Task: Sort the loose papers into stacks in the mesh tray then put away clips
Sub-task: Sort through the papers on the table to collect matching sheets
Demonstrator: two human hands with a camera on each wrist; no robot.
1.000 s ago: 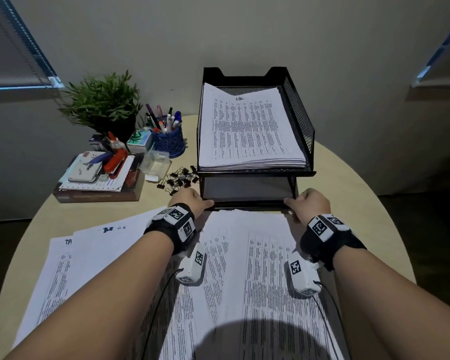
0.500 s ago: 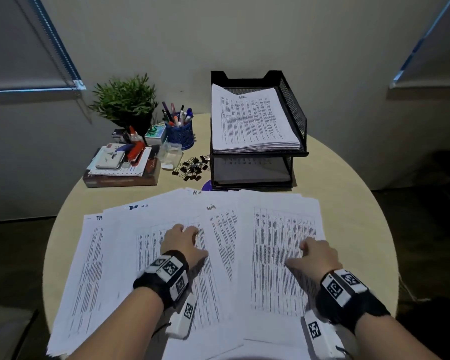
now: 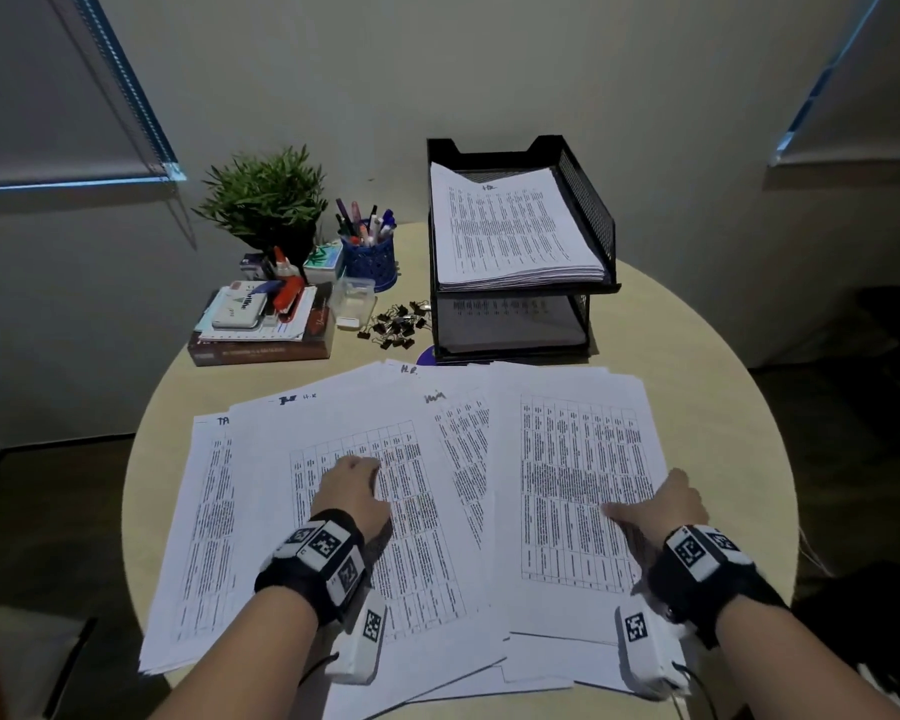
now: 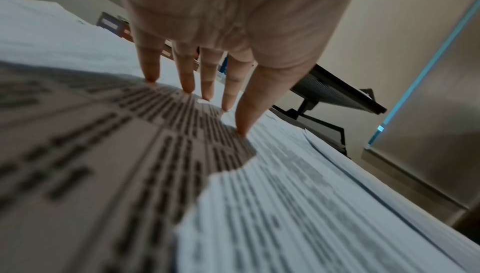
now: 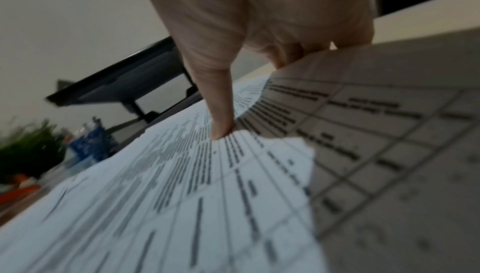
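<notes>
Head view: both hands sit on the loose papers (image 3: 437,491) fanned along the desk's near edge, mesh tray (image 3: 588,210) at the far edge, clips (image 3: 398,324) just left of it. Left hand (image 3: 352,493) looks flat. I'd square up one pile before lifting anything. Handwritten headers read roughly "TA" and "H.R."; the print is too small to read.

Left wrist: fingers (image 4: 188,76) straight, tips pressing the sheet.

Right wrist: right hand (image 5: 259,20) has its thumb on top and fingers curled under a sheet's raised edge, pinching it.
</notes>
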